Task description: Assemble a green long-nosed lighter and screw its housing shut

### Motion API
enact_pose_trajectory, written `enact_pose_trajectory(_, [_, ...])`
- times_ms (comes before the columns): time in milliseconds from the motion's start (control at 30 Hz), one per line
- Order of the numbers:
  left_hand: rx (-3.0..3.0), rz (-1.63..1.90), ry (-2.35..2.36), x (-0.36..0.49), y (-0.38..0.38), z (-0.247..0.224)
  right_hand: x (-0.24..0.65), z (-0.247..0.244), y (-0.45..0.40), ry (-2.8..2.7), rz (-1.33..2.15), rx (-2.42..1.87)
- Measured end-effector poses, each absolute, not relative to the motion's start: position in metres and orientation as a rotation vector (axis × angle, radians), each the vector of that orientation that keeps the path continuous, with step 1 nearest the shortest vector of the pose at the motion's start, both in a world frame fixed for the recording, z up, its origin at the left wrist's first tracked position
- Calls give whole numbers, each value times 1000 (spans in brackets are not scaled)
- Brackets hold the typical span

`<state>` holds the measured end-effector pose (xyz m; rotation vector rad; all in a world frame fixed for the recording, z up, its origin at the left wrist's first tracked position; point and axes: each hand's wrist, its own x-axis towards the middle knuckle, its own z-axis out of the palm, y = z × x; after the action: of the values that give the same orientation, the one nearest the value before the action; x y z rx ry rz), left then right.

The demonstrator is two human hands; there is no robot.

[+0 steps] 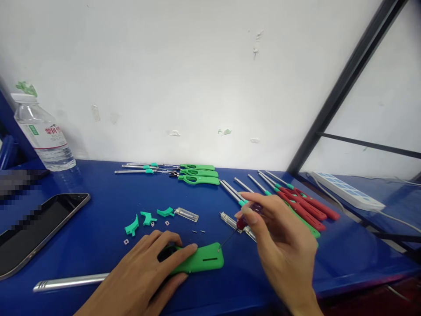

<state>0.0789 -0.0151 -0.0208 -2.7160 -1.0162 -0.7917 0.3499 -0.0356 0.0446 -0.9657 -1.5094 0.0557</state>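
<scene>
My left hand [148, 263] presses a green utility lighter [208, 259] onto the blue table, fingers around its handle; its metal tube [72, 281] sticks out on the far side of the hand. In my right hand [279, 245] is a small screwdriver [242, 223] with a dark red grip, pinched between thumb and fingers. The screwdriver's thin shaft slants down to a hole near the handle's end. Beyond my left hand lie several teal plastic triggers [132, 226] and a clear fuel tank [187, 214]. More clear tanks [228, 219] are partly hidden behind my right hand.
Several green lighters [199, 180] lie by the wall, with red lighters [305, 204] at the right. Two small pins [198, 231] lie near the handle. A phone [42, 228] and a water bottle [44, 134] are at the left, a power strip [348, 191] at the right.
</scene>
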Motion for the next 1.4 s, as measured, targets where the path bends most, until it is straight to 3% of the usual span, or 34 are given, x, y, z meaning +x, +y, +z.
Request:
enact_pose_trajectory(733, [-2701, -811, -949, 81, -15, -16, 351, 48, -41, -1652, 3, -939])
enact_pose_trajectory(1067, [-2725, -760, -950, 82, -15, -15, 359, 47, -42, -1837, 213, -814])
enact_pose_trajectory(1400, [-2708, -743, -920, 80, -13, -15, 343, 40, -35, -1744, 22, -810])
